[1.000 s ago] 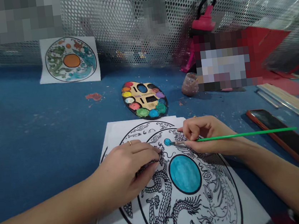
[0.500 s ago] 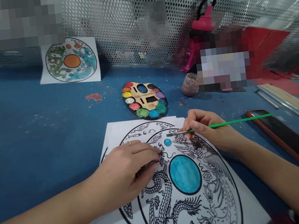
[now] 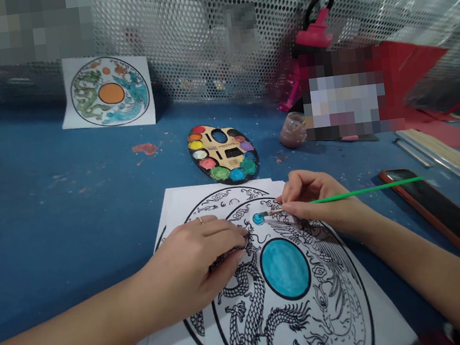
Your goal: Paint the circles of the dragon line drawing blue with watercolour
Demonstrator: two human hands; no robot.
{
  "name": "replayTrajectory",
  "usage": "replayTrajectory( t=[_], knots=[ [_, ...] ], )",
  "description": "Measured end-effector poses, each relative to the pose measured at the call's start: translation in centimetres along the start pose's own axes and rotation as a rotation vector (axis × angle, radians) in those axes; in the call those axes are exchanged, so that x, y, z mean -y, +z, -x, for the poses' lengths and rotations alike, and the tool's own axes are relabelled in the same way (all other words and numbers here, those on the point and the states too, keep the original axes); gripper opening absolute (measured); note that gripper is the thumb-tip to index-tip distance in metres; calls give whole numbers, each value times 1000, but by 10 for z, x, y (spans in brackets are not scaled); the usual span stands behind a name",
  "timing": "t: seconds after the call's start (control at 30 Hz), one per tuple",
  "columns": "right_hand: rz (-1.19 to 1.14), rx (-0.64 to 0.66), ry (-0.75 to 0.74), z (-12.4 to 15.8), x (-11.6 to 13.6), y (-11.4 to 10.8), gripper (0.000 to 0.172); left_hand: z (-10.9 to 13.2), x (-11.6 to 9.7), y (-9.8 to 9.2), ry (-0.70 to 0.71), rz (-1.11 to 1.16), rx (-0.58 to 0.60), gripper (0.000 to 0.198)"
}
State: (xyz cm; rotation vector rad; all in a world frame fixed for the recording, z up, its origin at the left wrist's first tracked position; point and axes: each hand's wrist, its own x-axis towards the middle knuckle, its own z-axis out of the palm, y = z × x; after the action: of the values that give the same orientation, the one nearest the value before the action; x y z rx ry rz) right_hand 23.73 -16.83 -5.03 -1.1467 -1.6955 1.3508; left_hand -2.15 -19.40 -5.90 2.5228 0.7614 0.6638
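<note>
- The right hand has a tight grip on the brush, pinched between thumb and fingers close to the hairs.
- The brush lies nearly flat, with its green end sticking out over the wrist toward the phone.
- The brush tip is on the small circle, which is blue and sits near the top of the drawing.
- The big circle in the middle of the drawing is blue too; the dragon and bird around it are just black lines on white.
- The left hand rests on the papers, left of both circles. Its grip is loose, fingers bent, with a gap by the thumb, and it holds nothing.
- The drawing lies on more papers on the blue counter.
- The palette is just behind the papers, full of bright paints.
- The jar stands right of the palette.
</note>
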Motion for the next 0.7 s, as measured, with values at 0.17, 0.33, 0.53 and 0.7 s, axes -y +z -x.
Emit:
replayTrajectory(
  t=[0.17,0.33,0.53,0.7],
  knots=[
    [3,43,-49,-2,-4,-1,22,-1,1,0,-2,1,-1,20],
    [6,73,-42,-3,-6,-3,22,1,0,-1,2,4,-5,19],
    [6,86,-27,-2,-4,-3,23,-1,0,0,3,2,-4,20],
    [-4,89,-23,-1,-2,-2,26,-1,0,0,-1,1,-4,20]
  ],
)
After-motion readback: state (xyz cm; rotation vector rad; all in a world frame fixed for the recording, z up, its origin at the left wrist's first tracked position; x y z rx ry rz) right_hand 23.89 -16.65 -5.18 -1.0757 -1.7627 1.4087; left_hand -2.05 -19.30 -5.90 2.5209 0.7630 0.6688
